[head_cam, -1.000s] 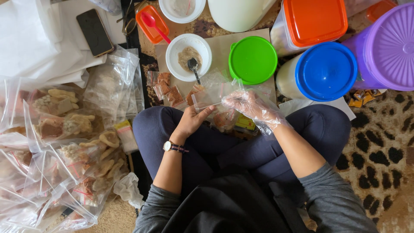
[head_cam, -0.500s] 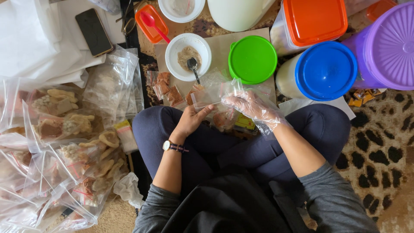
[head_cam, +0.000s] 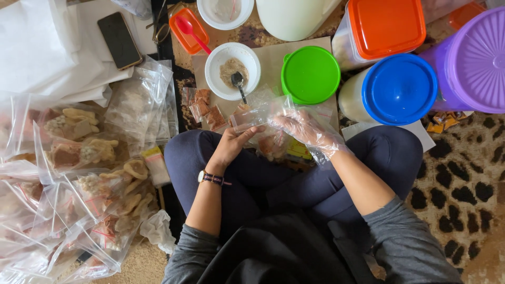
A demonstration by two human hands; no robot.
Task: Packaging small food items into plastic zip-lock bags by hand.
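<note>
Head view: left hand (head_cam: 230, 144), bare, watch (head_cam: 213, 178) on the wrist, fingers closed on the near edge of a small clear bag (head_cam: 259, 113). Right hand (head_cam: 307, 130), in a clear plastic glove, grips the same bag from the other side. Bag sits between both hands, over the lap, crumpled; contents hard to tell. Just under the hands, more small packets (head_cam: 279, 146) on the crossed legs. Just past the left hand, a few filled brown packets (head_cam: 205, 108) on brown paper. Beyond them a white bowl (head_cam: 232, 71) of brownish powder with a spoon (head_cam: 238, 81) in it. Green lid (head_cam: 310, 74) past the right hand, blue-lidded tub (head_cam: 399, 88) further right, then purple tub (head_cam: 476, 60), orange-lidded box (head_cam: 384, 25) behind. Pink spoon (head_cam: 190, 31) on an orange lid far side of the bowl. Far left of the hands: pile of clear snack bags (head_cam: 87, 179), phone (head_cam: 119, 40) on white paper. Leopard-print rug (head_cam: 463, 184) to the right.
</note>
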